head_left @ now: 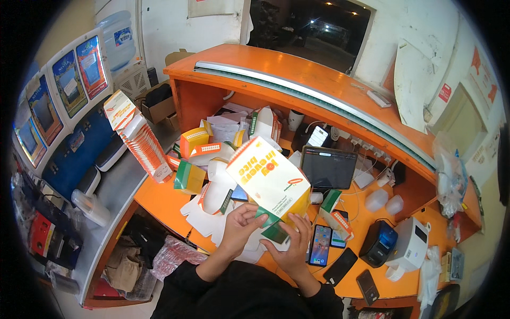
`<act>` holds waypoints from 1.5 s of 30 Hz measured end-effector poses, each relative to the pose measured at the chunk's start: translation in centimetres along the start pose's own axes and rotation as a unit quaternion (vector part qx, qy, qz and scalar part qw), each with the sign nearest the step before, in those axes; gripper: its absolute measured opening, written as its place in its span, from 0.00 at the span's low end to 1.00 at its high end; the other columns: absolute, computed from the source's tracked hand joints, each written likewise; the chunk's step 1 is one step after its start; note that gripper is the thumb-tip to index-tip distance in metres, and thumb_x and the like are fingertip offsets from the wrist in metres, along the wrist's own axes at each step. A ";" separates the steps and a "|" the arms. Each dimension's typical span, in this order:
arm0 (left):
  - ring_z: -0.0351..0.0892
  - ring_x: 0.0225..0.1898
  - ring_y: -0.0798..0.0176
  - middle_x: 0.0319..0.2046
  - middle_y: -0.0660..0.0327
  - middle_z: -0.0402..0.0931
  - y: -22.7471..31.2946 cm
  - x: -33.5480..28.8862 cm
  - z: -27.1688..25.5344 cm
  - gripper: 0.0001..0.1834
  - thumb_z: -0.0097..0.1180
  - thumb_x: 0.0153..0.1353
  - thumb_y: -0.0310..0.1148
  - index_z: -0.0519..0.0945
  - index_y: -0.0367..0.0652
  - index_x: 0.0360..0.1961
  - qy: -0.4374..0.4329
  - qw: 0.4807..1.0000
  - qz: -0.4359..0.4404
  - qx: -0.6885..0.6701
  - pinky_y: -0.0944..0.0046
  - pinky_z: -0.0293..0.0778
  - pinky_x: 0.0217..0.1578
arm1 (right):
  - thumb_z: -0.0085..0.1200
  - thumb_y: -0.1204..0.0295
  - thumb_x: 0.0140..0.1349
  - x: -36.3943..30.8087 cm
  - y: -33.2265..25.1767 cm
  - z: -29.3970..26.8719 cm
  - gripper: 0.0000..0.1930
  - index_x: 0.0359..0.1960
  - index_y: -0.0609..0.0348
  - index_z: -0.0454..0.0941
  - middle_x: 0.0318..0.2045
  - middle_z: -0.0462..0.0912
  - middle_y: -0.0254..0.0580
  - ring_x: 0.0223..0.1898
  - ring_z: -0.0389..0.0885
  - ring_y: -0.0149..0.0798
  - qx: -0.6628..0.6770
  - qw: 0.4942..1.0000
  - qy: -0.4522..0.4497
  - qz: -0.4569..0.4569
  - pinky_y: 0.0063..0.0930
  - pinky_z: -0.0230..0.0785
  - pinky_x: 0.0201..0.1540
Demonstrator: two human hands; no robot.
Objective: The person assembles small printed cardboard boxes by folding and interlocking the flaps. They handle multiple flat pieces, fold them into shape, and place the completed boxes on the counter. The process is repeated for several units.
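Over the orange desk, both my hands are on a white, yellow and green cardboard food box (270, 173). Its printed white panel faces up, and the green end points toward me. At the near left corner, the thumb and fingers of my left hand (241, 227) pinch a green flap. My right hand (291, 242) grips the near right edge, thumb below and fingers against the yellow side. Left of the box lie flattened white cartons (204, 215) and a partly folded carton (218, 194). A green and yellow box (189, 177) stands beyond them.
A tall stack of nested cartons (142, 141) leans at the left. On the right are a tablet (328, 167), several phones (321, 244), a black card-reader-like device (378, 243) and a white printer (409, 244). An orange raised counter (297, 80) borders the far side.
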State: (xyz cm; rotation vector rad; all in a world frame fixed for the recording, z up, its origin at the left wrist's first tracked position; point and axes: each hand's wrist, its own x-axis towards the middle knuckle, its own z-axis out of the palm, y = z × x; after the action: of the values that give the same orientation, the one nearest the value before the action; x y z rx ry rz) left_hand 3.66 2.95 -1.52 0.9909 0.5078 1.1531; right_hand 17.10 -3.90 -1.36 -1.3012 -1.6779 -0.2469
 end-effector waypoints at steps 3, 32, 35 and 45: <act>0.76 0.36 0.72 0.36 0.58 0.79 -0.3 -0.5 0.4 0.09 0.57 0.53 0.20 0.74 0.36 0.36 0.041 0.997 0.062 0.035 0.73 0.71 0.36 | 0.65 0.73 0.43 -0.1 -0.1 0.0 0.20 0.39 0.56 0.73 0.41 0.74 0.43 0.47 0.71 0.44 -0.004 1.000 0.011 -0.005 0.49 0.52 0.59; 0.74 0.40 0.70 0.40 0.59 0.76 -0.7 -1.4 1.3 0.13 0.56 0.57 0.29 0.74 0.36 0.43 0.020 0.989 0.034 0.143 0.70 0.70 0.40 | 0.56 0.78 0.49 0.2 -2.7 -0.5 0.19 0.46 0.59 0.75 0.40 0.72 0.44 0.44 0.71 0.47 0.041 0.997 -0.033 0.061 0.47 0.55 0.56; 0.77 0.33 0.71 0.34 0.63 0.78 -0.5 -1.0 -0.5 0.15 0.51 0.62 0.35 0.75 0.34 0.42 -0.111 0.981 -0.018 0.157 0.73 0.72 0.37 | 0.56 0.76 0.50 0.5 -1.8 -2.3 0.18 0.46 0.54 0.75 0.40 0.73 0.40 0.44 0.71 0.45 0.008 0.999 -0.025 -0.027 0.43 0.59 0.53; 0.70 0.50 0.65 0.47 0.58 0.71 0.0 -3.3 -3.4 0.18 0.44 0.65 0.38 0.71 0.37 0.50 -0.192 0.921 -0.334 -0.056 0.64 0.69 0.48 | 0.63 0.63 0.46 1.8 -1.1 -4.9 0.21 0.44 0.49 0.77 0.32 0.73 0.36 0.36 0.73 0.36 -0.016 0.978 -0.194 -0.078 0.32 0.64 0.41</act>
State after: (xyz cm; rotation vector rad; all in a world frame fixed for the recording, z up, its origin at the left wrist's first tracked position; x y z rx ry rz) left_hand -0.14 1.20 -3.67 0.8190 0.4060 0.3565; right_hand 18.96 -6.41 2.92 -1.3023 -2.1189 -0.1150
